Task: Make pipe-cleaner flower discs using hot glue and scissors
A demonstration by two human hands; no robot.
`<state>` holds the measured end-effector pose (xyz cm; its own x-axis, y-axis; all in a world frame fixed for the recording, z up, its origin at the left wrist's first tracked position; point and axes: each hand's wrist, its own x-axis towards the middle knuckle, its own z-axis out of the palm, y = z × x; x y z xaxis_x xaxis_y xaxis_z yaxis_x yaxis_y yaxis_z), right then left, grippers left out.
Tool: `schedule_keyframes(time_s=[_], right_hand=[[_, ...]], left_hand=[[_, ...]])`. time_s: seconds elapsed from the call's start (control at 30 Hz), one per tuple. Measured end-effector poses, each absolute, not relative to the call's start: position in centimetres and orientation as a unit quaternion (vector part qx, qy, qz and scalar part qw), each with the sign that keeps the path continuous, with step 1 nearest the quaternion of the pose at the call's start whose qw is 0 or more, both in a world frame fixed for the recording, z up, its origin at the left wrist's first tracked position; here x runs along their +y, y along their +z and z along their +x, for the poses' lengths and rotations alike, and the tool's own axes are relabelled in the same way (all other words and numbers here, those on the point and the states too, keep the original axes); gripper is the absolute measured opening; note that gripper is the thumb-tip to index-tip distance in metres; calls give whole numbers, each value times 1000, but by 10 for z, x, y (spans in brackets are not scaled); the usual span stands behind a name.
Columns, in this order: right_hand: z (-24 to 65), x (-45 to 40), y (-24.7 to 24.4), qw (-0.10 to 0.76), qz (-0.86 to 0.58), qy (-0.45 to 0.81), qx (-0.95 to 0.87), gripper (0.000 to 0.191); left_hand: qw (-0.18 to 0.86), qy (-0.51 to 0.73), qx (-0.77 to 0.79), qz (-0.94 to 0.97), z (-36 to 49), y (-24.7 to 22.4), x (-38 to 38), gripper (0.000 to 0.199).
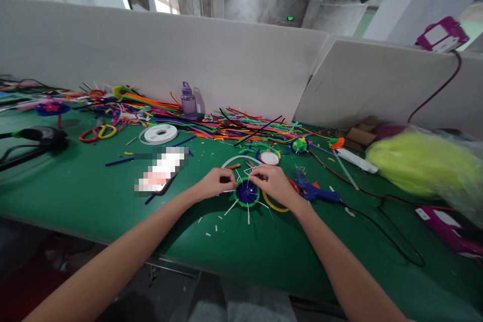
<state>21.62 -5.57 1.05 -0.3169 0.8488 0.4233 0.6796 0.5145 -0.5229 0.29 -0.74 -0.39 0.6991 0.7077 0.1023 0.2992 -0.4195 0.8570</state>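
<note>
A round pipe-cleaner piece (247, 193), blue inside with a bright green rim, lies near the table's middle. Thin white strips (248, 215) stick out from it all around. My left hand (216, 182) is closed, its fingertips pinching at the upper left of the rim. At the top right of the rim my right hand (274, 183) also pinches; whether a strip or the rim itself is between those fingers is too small to tell. Under and beside my right hand lie yellow-handled scissors (277, 207) with a red second loop, partly hidden by the hand.
A blue glue gun (315, 191) with a black cord lies right. Left are a blurred phone-like item (162, 171), a white ribbon spool (161, 134) and other scissors (98, 133). Behind are many pipe cleaners (241, 128), a purple bottle (188, 100) and a yellow-green bag (418, 163).
</note>
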Motion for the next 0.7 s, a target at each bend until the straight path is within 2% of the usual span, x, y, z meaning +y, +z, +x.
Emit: schedule_keyframes(time_s=[0.7], right_hand=[[222, -51, 6, 315, -517, 131, -785, 17]], left_hand=[[432, 249, 347, 794, 4, -8, -3, 21]])
